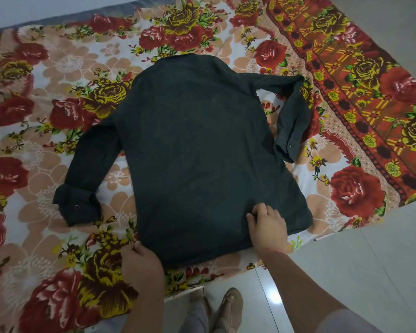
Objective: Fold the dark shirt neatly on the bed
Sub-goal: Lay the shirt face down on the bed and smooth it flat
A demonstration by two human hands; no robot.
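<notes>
Your dark shirt (197,145) lies back up on the bedspread (29,155), hem close to its front edge, your left hand (142,260) gripping the hem's left corner, your right hand (268,227) pinching cloth just inside, open spread either side.

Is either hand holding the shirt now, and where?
Left hand grips the dark shirt at its near hem corner. Right hand lies curled on the fabric by the hem; a pinch cannot be told.
</notes>
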